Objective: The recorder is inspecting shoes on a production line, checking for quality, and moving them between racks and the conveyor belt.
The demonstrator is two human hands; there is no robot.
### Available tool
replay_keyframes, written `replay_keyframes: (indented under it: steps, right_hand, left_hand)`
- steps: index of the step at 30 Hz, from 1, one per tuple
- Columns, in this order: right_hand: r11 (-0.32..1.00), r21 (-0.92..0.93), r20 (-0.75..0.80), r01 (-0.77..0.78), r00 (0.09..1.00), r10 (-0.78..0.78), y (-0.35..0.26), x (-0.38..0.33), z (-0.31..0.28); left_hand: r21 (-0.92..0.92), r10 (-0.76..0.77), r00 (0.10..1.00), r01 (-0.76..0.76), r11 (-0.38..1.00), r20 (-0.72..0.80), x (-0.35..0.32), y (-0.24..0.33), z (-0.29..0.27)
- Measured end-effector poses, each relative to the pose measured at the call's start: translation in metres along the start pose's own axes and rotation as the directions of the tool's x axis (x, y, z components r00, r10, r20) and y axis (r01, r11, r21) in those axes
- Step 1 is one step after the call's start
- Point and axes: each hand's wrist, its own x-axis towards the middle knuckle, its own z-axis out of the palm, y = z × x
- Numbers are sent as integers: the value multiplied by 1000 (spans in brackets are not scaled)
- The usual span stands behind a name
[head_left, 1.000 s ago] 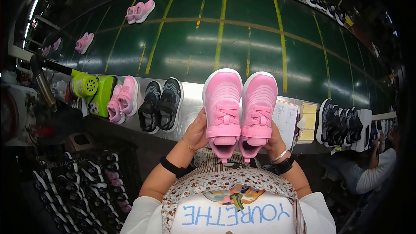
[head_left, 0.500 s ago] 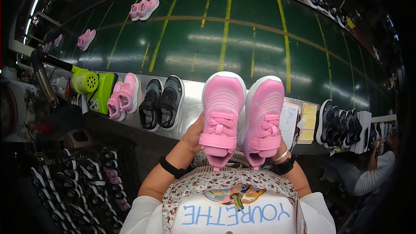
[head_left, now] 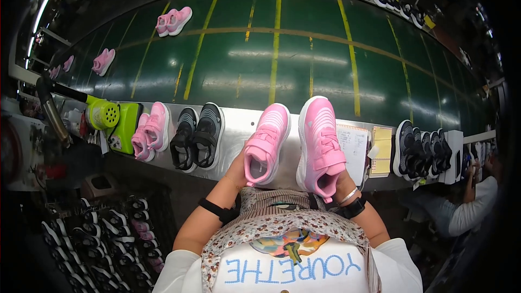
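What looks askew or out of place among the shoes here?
Only the left pink shoe in the left hand: it leans left, while the right pink shoe in the right hand points straighter. Nothing looks damaged.

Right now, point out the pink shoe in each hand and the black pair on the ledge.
Left pink shoe (head_left: 265,146), head view, on its strap.
Right pink shoe (head_left: 321,141), head view, on its upper.
Black pair (head_left: 198,137), head view, on the right shoe's laces.

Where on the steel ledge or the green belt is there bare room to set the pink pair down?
Free: the green belt beyond the ledge, and steel ledge between the black pair and the left hand's pink shoe. Crowded: the notepad side.
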Motion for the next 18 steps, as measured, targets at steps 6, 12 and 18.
replay_keyframes:
  steps: [6, 12, 18]
  right_hand:
    - [999, 27, 13, 29, 999, -30, 5, 1, -16]
    - [995, 73, -24, 69, 997, -68, 1, -17, 2]
    - [510, -815, 224, 276, 961, -162, 2, -12, -3]
  left_hand:
    - [209, 71, 915, 15, 978, -398, 44, -49, -86]
    - [809, 374, 925, -169, 564, -68, 25, -5, 28]
    - [103, -234, 893, 210, 972, 385, 13, -5, 90]
